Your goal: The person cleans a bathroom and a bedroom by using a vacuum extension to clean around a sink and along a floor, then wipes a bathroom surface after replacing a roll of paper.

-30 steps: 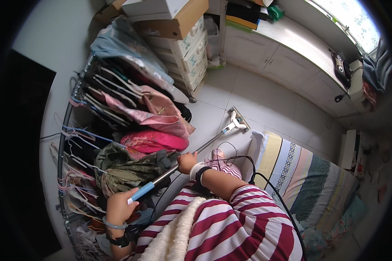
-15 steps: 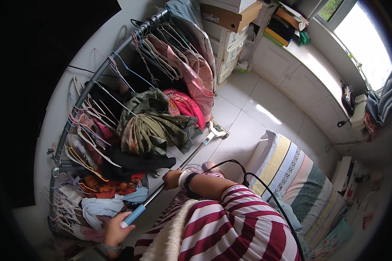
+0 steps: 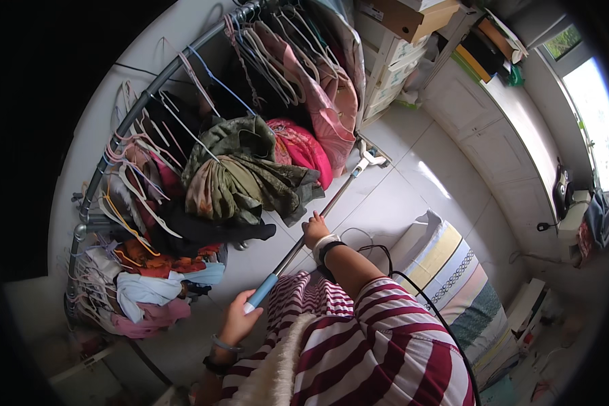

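Note:
A mop point(image 3: 294, 252) with a metal pole, a blue grip and a white head joint slants away from me across the floor. My left hand point(image 3: 239, 315) is closed round the blue grip at its near end. Farther up the pole, my right hand point(image 3: 314, 231) grips the metal shaft. The flat mop head point(image 3: 373, 154) lies on the tiles at the foot of a drawer unit, beside the hem of a pink garment point(image 3: 333, 118). A green patterned cloth point(image 3: 247, 179) hangs to the left of the pole.
A metal clothes rack point(image 3: 154, 86) with many hangers and clothes runs along the left. White drawers point(image 3: 392, 64) stand at the back, white cabinets point(image 3: 501, 145) at the right. A bed with a striped cover point(image 3: 446, 264) is near on the right. A black cable point(image 3: 413, 287) crosses my right side.
Both hands and the mop have moved forward and to the right, its head now nearer the drawers' foot. The view has shifted a little. Both hands keep their hold.

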The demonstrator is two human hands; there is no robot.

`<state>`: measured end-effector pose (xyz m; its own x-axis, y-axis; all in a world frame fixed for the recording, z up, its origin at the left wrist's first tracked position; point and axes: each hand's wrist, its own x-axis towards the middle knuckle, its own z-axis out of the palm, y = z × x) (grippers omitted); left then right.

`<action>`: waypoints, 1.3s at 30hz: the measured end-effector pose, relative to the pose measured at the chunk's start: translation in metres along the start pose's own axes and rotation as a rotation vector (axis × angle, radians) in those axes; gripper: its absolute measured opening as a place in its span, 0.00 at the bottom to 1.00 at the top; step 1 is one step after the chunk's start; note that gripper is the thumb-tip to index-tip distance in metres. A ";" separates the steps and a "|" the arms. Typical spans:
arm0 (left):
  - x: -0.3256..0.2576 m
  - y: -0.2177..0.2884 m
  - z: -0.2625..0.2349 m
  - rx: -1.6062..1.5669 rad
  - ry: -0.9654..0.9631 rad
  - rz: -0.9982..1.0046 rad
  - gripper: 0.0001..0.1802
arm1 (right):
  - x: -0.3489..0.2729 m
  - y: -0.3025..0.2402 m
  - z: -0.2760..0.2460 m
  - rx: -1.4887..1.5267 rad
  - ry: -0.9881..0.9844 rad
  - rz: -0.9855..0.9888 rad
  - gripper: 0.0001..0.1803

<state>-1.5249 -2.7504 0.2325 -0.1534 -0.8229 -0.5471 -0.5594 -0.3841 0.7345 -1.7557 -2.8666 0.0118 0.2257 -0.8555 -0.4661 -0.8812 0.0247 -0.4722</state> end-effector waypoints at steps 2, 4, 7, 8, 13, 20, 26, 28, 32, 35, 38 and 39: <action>-0.018 0.002 -0.009 0.029 0.019 0.019 0.23 | -0.009 -0.011 0.011 0.025 -0.068 -0.010 0.15; -0.046 -0.008 -0.018 -0.011 -0.014 -0.061 0.23 | -0.027 -0.033 0.022 -0.075 -0.166 -0.065 0.16; -0.096 -0.025 -0.027 0.072 0.005 -0.211 0.23 | -0.049 -0.057 0.052 -0.064 -0.212 -0.214 0.16; -0.113 -0.027 -0.032 0.196 0.051 -0.176 0.23 | -0.057 -0.068 0.061 -0.081 -0.253 -0.242 0.16; -0.179 -0.058 -0.057 0.328 0.062 -0.234 0.23 | -0.087 -0.123 0.100 -0.225 -0.552 -0.375 0.18; -0.307 -0.120 -0.079 0.382 -0.001 -0.374 0.29 | -0.137 -0.222 0.154 -0.548 -1.065 -0.674 0.21; -0.348 -0.133 -0.098 0.244 0.034 -0.418 0.22 | -0.167 -0.257 0.184 -0.515 -1.085 -0.902 0.23; -0.334 -0.155 -0.090 0.038 0.096 -0.421 0.24 | -0.151 -0.244 0.178 -0.521 -1.039 -0.911 0.24; -0.267 -0.131 -0.074 0.047 0.097 -0.405 0.23 | -0.115 -0.188 0.137 -0.362 -0.999 -0.609 0.25; -0.200 -0.121 -0.060 0.144 0.039 -0.239 0.22 | -0.097 -0.134 0.113 -0.292 -0.648 -0.364 0.22; -0.113 -0.123 -0.034 -0.162 -0.135 -0.121 0.24 | -0.065 -0.057 0.123 -0.349 -0.176 -0.244 0.18; -0.090 -0.106 -0.023 -0.039 -0.129 -0.032 0.24 | -0.054 -0.033 0.111 -0.379 -0.222 -0.234 0.18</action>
<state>-1.4329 -2.6453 0.2130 -0.2415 -0.7501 -0.6156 -0.5338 -0.4271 0.7298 -1.6930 -2.7644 -0.0306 0.4817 -0.6840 -0.5478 -0.8763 -0.3797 -0.2966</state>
